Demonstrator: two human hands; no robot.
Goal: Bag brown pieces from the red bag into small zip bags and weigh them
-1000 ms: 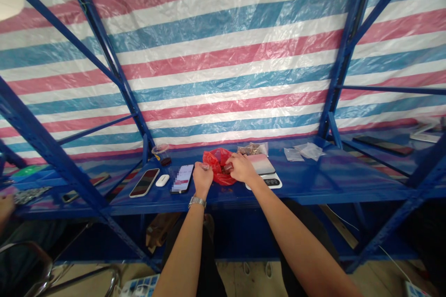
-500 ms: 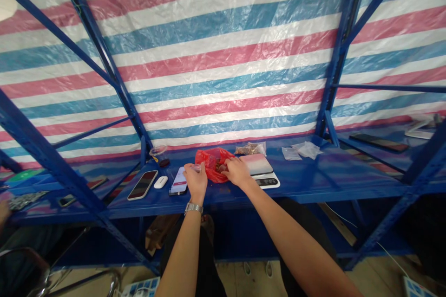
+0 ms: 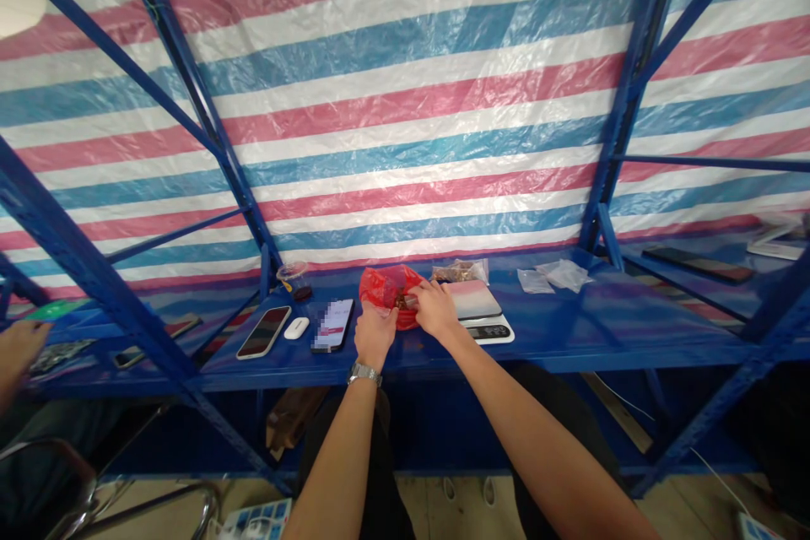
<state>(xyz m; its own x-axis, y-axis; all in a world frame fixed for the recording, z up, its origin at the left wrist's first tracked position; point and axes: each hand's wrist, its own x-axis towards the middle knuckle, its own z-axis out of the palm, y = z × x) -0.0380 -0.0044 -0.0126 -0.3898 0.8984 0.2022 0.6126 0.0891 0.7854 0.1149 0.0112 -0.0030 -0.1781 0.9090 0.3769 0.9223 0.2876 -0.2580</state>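
A red plastic bag stands open on the blue shelf, with small brown pieces inside. My left hand is closed at the bag's near left side, and what looks like a small clear plastic bag shows at its fingertips. My right hand reaches over the red bag's right edge with fingers pinched by the brown pieces; what they grip is too small to make out. Just right of that hand sits a white digital scale, its pale pinkish plate partly behind my fingers.
Left of the red bag lie a lit phone, a white earbud case, a dark-screened phone and a clear cup. Behind are a filled clear bag and flat clear bags. A co-worker's hand is far left.
My left hand has moved right, from over the lit phone to the red bag, uncovering the phone. My right hand stays at the bag. The co-worker's hand has come further into view.
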